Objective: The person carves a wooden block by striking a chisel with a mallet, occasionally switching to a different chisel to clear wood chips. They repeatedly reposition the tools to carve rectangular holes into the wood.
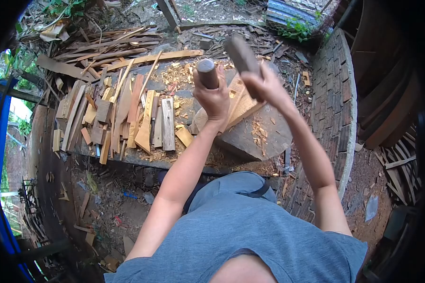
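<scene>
My left hand (pixel 211 101) is closed around the thick round handle of a chisel (pixel 207 67), whose flat end faces up toward me. Its blade is hidden below the fist. Raised to the right of it, my right hand (pixel 265 87) grips a dark wooden mallet (pixel 242 53), slightly smeared by motion. Beneath both hands, a pale wooden workpiece (pixel 244 109) with a small cut slot lies slanted across a large log block (pixel 264 137). My left wrist covers part of the workpiece. Wood chips (pixel 260 132) lie on the block.
Several offcuts and wooden strips (pixel 123 113) crowd the left of the workbench (pixel 174 165). Shavings (pixel 172 78) cover its middle. Behind it is a pile of scrap sticks (pixel 113 47). A curved brick wall (pixel 333 94) stands close on the right. Debris litters the ground.
</scene>
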Demonstrator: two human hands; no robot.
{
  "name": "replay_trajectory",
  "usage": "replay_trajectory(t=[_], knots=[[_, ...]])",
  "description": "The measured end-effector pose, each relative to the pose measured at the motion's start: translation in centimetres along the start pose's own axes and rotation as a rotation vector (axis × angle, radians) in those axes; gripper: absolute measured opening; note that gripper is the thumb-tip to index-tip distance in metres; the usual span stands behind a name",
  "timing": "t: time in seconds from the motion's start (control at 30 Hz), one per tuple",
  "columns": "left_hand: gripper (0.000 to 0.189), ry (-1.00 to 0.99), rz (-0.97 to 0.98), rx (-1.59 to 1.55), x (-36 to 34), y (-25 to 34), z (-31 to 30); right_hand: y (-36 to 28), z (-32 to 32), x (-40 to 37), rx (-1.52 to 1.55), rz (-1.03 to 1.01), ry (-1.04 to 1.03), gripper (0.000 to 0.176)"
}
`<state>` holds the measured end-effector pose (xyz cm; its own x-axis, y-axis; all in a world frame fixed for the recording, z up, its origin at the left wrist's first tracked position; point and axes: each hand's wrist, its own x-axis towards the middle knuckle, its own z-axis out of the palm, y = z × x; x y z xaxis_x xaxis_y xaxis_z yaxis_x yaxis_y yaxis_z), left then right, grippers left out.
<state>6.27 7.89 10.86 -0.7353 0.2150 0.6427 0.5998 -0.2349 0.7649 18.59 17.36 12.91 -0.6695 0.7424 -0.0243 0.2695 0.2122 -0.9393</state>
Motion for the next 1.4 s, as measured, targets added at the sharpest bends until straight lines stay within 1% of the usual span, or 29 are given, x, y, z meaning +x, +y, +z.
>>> replay_trajectory(t=[0.03, 0.1, 0.17, 0.23, 0.27, 0.3, 0.33, 0.37, 0.43, 0.47, 0.5, 0.57, 0.6, 0.63, 0.7, 0.73, 0.77, 0.83, 0.87, 0.9, 0.97, 1.0, 1.07, 1.1, 1.13, 1.23, 1.3, 1.37, 1.4], knots=[[0.023, -0.001, 0.011, -0.020, -0.4, 0.1, 0.0, -4.6, -1.0, -0.8, 0.084, -0.125, -0.023, 0.069], [0.024, -0.025, -0.027, -0.038, -1.0, 0.2, 0.0, -9.0, -1.8, -0.4, -0.008, -0.653, 0.195, 0.068], [0.025, -0.039, 0.000, 0.016, -1.1, 0.6, -0.1, -12.3, -1.5, -1.2, -0.049, -0.880, 0.259, 0.062], [0.032, -0.063, 0.074, 0.031, -1.4, -0.5, -0.5, -13.8, -1.4, -3.3, -0.566, -0.700, 0.047, 0.059], [0.035, -0.117, 0.082, 0.117, -1.7, -1.6, -0.6, -14.1, -0.7, -3.5, -0.853, -0.521, -0.137, 0.058], [0.039, -0.177, 0.089, 0.206, -1.7, -1.7, -0.7, -14.3, -0.1, -3.4, -0.846, -0.610, -0.141, 0.057], [0.045, -0.175, -0.027, 0.149, -1.8, -1.8, -0.6, -14.7, -0.4, -3.6, -0.842, -0.567, -0.143, 0.057], [0.045, -0.174, -0.026, 0.138, -1.6, -2.1, -0.3, -15.4, -1.0, -3.7, -0.847, -0.528, -0.146, 0.058], [0.046, -0.121, 0.000, -0.022, -1.5, -2.9, -0.6, -15.4, -1.1, -4.3, -0.525, -0.694, 0.030, 0.054], [0.047, -0.105, -0.029, 0.086, -1.4, -3.7, -0.4, -15.5, -0.7, -4.9, -0.383, -0.712, 0.090, 0.050], [0.047, -0.101, -0.031, 0.092, -1.5, -3.7, -0.7, -15.0, -0.5, -4.8, -0.379, -0.713, 0.083, 0.050], [0.046, -0.090, -0.149, -0.231, -1.2, -3.2, -0.8, -13.1, -0.2, -4.5, -0.790, -0.491, -0.204, 0.047], [0.046, -0.098, -0.145, -0.235, -1.0, -2.9, -0.9, -12.8, 0.0, -4.6, -0.875, -0.582, -0.125, 0.048], [0.048, -0.086, -0.169, -0.274, -0.6, -2.7, -0.6, -13.0, -0.4, -4.6, -0.883, -0.584, -0.116, 0.048], [0.053, -0.056, -0.235, -0.331, -0.4, -2.4, -0.9, -13.8, -0.9, -5.3, -0.729, -0.661, -0.051, 0.048], [0.056, -0.013, -0.095, -0.142, -0.1, -1.2, -1.3, -14.5, -0.9, -5.8, -0.603, -0.629, -0.015, 0.052], [0.056, -0.012, -0.097, -0.133, -0.4, -2.0, -1.4, -13.6, -0.4, -5.4, -0.596, -0.628, -0.022, 0.052], [0.058, -0.115, -0.088, -0.178, -0.2, -2.3, -1.4, -11.5, 0.0, -4.2, -0.779, -0.516, -0.114, 0.056], [0.049, -0.030, 0.040, -0.182, 0.0, -1.4, -1.0, -11.4, -0.6, -3.7, -0.738, -0.412, -0.202, 0.060], [0.049, -0.028, 0.044, -0.190, 0.3, -1.4, -0.9, -11.2, -1.1, -3.4, -0.738, -0.404, -0.174, 0.059], [0.025, -0.041, -0.177, -0.091, 0.8, -1.8, -1.7, -8.5, -1.0, -2.6, -0.550, -0.273, -0.090, 0.061], [0.026, 0.014, -0.154, -0.076, 1.2, -1.7, -1.4, -7.0, -0.8, -2.2, -0.549, -0.275, -0.099, 0.061], [0.027, 0.040, -0.146, -0.125, 1.3, -3.8, -1.0, -3.4, -0.4, -1.2, -0.500, -0.053, -0.085, 0.060], [0.026, 0.054, -0.145, -0.127, 1.3, -4.3, -0.8, -1.2, -0.1, -0.7, -0.634, 0.024, -0.154, 0.060], [0.026, 0.044, -0.147, -0.130, 1.5, -4.5, -0.7, 1.6, 0.6, -0.7, -0.748, 0.008, -0.145, 0.057], [0.024, 0.059, -0.179, -0.103, 1.8, -5.0, -0.8, 6.9, 2.7, -2.4, -0.875, 0.030, -0.173, 0.064], [0.024, 0.080, -0.053, -0.053, 2.1, -5.1, -0.8, 8.3, 3.6, -3.0, -0.840, -0.005, -0.120, 0.070], [0.023, 0.076, -0.086, -0.056, 2.4, -6.8, -0.9, 8.7, 4.1, -3.5, -0.797, -0.026, -0.055, 0.075], [0.023, 0.085, -0.197, -0.115, 3.2, -6.5, -1.1, 8.0, 4.2, -3.6, -0.798, 0.008, -0.070, 0.077]])
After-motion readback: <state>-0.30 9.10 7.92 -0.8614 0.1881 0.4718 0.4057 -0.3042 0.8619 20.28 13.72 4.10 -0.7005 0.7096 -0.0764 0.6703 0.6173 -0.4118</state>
